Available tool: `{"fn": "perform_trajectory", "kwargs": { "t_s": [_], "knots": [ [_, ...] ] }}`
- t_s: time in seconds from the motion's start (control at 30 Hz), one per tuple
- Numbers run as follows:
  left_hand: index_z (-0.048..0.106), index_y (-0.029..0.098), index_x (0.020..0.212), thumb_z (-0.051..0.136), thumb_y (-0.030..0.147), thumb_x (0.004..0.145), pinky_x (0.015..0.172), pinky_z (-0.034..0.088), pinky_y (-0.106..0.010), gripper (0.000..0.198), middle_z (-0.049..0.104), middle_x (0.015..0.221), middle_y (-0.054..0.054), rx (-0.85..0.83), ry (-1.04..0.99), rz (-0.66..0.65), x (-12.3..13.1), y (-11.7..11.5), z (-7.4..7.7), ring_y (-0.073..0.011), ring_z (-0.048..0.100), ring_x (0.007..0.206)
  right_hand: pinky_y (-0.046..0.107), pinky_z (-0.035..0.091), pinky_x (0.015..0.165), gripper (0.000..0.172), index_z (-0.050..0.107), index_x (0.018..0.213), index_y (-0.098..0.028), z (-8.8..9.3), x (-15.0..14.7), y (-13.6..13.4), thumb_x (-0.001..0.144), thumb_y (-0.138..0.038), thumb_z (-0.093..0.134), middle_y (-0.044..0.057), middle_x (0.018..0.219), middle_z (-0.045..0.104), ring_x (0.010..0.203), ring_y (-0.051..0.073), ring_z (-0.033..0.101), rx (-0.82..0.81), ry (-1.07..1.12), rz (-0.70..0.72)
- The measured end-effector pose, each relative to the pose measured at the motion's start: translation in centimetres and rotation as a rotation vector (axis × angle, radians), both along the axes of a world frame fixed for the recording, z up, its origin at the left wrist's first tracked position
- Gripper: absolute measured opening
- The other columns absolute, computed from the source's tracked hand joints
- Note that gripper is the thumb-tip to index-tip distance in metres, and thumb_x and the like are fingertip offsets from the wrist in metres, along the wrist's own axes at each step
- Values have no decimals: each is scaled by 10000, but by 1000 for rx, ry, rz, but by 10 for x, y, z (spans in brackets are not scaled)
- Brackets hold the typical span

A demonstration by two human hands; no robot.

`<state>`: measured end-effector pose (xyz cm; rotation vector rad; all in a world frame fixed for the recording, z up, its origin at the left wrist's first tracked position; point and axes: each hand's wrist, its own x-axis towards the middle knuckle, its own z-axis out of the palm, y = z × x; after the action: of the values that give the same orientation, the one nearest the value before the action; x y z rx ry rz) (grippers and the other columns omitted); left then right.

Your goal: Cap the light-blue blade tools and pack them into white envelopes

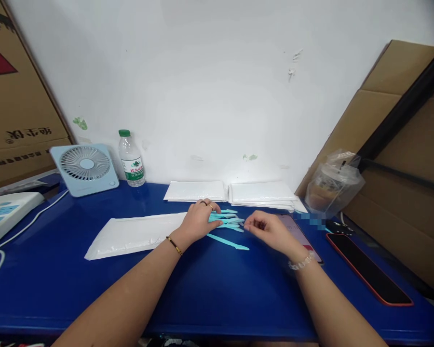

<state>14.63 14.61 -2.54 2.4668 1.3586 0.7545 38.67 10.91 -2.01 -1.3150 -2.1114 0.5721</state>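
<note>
Several turquoise plastic sticks (231, 220) lie bunched on the blue table (217, 289). My left hand (201, 219) rests over their left ends, its fingers curved round them. One separate turquoise stick (229, 242) lies just in front of the bunch, slanting down to the right. My right hand (269, 231) is just right of the bunch, thumb and fingertips pressed together; whether anything is between them is too small to tell. A white padded envelope (133, 235) lies flat to the left, its right end behind my left wrist.
Stacked white envelopes (197, 191) and a second stack (262, 193) lie by the wall. A fan (87, 166), bottle (132, 161) and power strip (7, 214) stand left. Right are a phone (367, 267), another phone (300, 233) and a bagged cup (332, 185).
</note>
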Motion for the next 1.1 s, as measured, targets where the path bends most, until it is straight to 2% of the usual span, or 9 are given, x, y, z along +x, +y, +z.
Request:
{"fn": "perform_trajectory", "kwargs": {
  "t_s": [0.13,0.2,0.3,0.4,0.53,0.6,0.8,0.9,1.1],
  "knots": [
    [649,251,895,650,474,722,814,367,-304,282,626,952,-4,-81,102,-215,-2,-8,7,-201,551,936,209,380,547,105,635,773,-177,3,-5,-10,697,-244,667,2,741,578,621,110,508,-101,-192,238],
    [655,259,927,662,477,715,810,364,-290,304,641,934,2,-109,144,-307,-2,-12,7,-192,562,917,206,361,541,50,623,742,-172,0,-10,-11,701,-151,605,0,720,568,599,101,492,-66,-262,243],
    [665,254,904,627,367,769,759,366,-267,180,660,843,9,-122,194,-378,2,-14,1,-166,583,809,211,347,535,118,601,681,-170,-3,-13,-9,698,-84,522,2,694,562,568,98,473,-20,-291,218],
    [665,239,837,545,242,811,667,366,-247,122,669,792,7,-128,173,-354,6,-13,-5,-151,580,723,218,364,534,125,588,671,-181,-3,-11,-7,726,-108,503,4,690,565,569,107,479,-29,-198,200],
    [651,218,835,507,269,823,620,376,-241,152,657,787,-12,-192,65,-282,5,-11,-4,-158,574,725,232,403,547,108,622,803,-195,2,-8,-6,798,-261,537,15,723,590,618,132,519,-93,-19,163],
    [639,207,843,492,294,827,616,387,-240,172,645,797,-18,-245,-4,-261,2,-10,-1,-155,571,720,239,420,560,188,618,912,-196,3,-4,-5,823,-338,534,19,733,603,648,144,544,-123,64,127],
    [531,183,925,382,337,863,535,382,-236,223,572,677,6,-322,-276,-4,-12,4,4,-133,541,587,300,442,673,193,627,930,-191,-13,15,16,837,-267,476,51,860,635,729,174,573,140,-3,-228],
    [526,181,862,401,313,840,543,373,-240,184,557,696,5,-261,-265,56,-15,12,-1,-129,516,595,297,444,675,168,639,897,-184,-25,15,26,810,-268,522,46,844,617,723,169,563,109,-71,-210],
    [541,186,838,411,338,834,599,378,-248,200,571,760,0,-234,-231,24,-12,14,-11,-135,510,667,277,424,677,149,637,911,-189,-32,-7,32,795,-233,555,42,905,572,735,146,549,116,-167,-82]
  ]
}}
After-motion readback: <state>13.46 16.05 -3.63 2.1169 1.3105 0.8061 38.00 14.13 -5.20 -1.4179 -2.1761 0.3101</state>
